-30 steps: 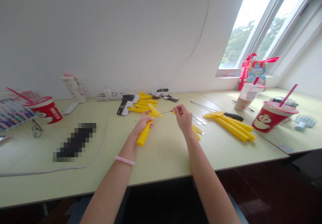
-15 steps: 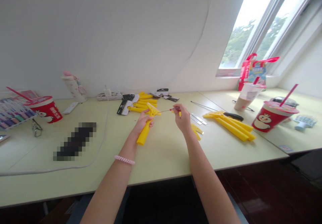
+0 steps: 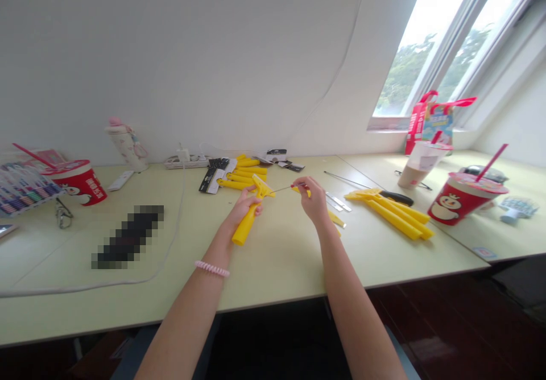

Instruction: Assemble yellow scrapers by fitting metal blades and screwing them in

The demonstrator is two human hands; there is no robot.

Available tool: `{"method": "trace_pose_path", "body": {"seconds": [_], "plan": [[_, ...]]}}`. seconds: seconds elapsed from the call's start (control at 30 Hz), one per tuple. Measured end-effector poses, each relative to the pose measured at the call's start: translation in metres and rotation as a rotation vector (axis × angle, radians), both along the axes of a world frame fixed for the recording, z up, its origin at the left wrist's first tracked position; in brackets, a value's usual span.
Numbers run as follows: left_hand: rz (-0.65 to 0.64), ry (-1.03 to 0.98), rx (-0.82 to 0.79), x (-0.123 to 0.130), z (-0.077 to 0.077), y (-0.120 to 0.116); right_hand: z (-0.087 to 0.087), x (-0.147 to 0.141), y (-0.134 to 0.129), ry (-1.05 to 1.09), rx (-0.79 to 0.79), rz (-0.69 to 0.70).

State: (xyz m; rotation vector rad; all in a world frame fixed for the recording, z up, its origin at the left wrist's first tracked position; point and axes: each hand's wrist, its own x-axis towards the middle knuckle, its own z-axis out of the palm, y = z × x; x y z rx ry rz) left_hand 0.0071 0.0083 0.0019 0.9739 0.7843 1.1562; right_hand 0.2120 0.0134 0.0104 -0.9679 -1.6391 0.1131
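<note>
My left hand (image 3: 244, 208) grips the handle of a yellow plastic scraper (image 3: 246, 224), with its wide head (image 3: 262, 188) pointing up and to the right. My right hand (image 3: 312, 198) pinches a thin metal pin (image 3: 281, 188) with a red end, its tip close to the scraper head. A small yellow part (image 3: 301, 191) shows beside my right fingers. Just below that hand lie yellow plastic pieces (image 3: 335, 219), partly hidden by my wrist. Both hands are held above the pale green table (image 3: 277, 266).
Yellow handles lie in heaps at the back (image 3: 245, 175) and right (image 3: 392, 215), near metal blades (image 3: 336, 201) and a black-handled tool (image 3: 396, 198). Red cups (image 3: 79, 182) stand at both ends. A power strip (image 3: 183, 162) and a cable (image 3: 170, 255) lie on the table.
The view has tilted slightly. My hands have shifted only a little, and each still holds the same thing.
</note>
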Motion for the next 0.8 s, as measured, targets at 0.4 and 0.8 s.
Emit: {"method": "trace_pose_path", "body": {"seconds": [0.4,0.8], "plan": [[-0.02,0.009,-0.004,0.006,0.007,-0.008,-0.014,-0.01,0.009,0.072,-0.109,-0.075],[0.171,0.072,-0.056,0.011,-0.007,0.003,-0.022,-0.015,0.02,0.27,-0.25,-0.075]]}}
